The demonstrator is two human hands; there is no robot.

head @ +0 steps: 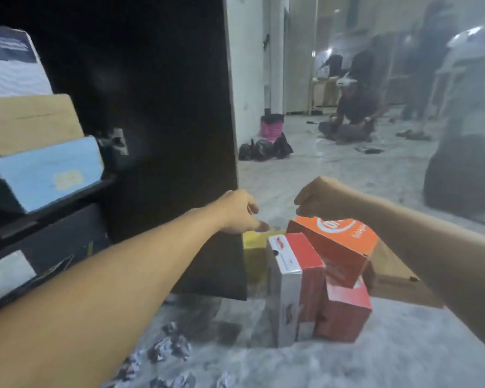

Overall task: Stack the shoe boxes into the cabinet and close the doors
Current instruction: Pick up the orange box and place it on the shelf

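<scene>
From the head camera, the dark wooden cabinet [163, 107] already holds a tan cardboard box [31, 121] and a pale blue box [48, 172]; its door is open. An orange shoe box [339, 242], red boxes and a yellow box [254, 239] wait on the floor. The left hand [241, 211], fingers loosely apart, hovers over the yellow box; the right hand [317, 200] hangs curled just above the orange box, its grip unclear.

L hand [240, 212] & R hand [318, 198] over shoe boxes [331, 264], open cabinet [140, 107]
</scene>
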